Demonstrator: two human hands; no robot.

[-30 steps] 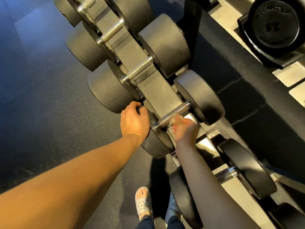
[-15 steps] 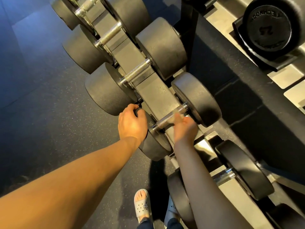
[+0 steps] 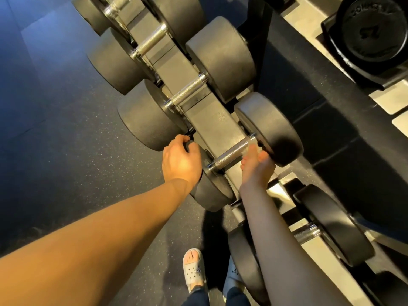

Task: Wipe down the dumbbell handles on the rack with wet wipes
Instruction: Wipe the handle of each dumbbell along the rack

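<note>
Dumbbell handle (image 3: 229, 155), knurled and metallic, is seen on the sloped rack (image 3: 212, 120), between its two dark heads. The near head (image 3: 209, 195) is gripped at its upper rim by the left hand (image 3: 182, 163), with fingers curled over the edge. A whitish wet wipe (image 3: 246, 153), blurred, is pinched by the right hand (image 3: 257, 171) and pressed against the handle's far end, just beside the far head (image 3: 269, 127). More dumbbells (image 3: 220, 60) are lined up further along the rack. A weight plate (image 3: 373, 29) is stored at upper right, well apart. Dark speckled floor (image 3: 66, 162) is seen at left.
</note>
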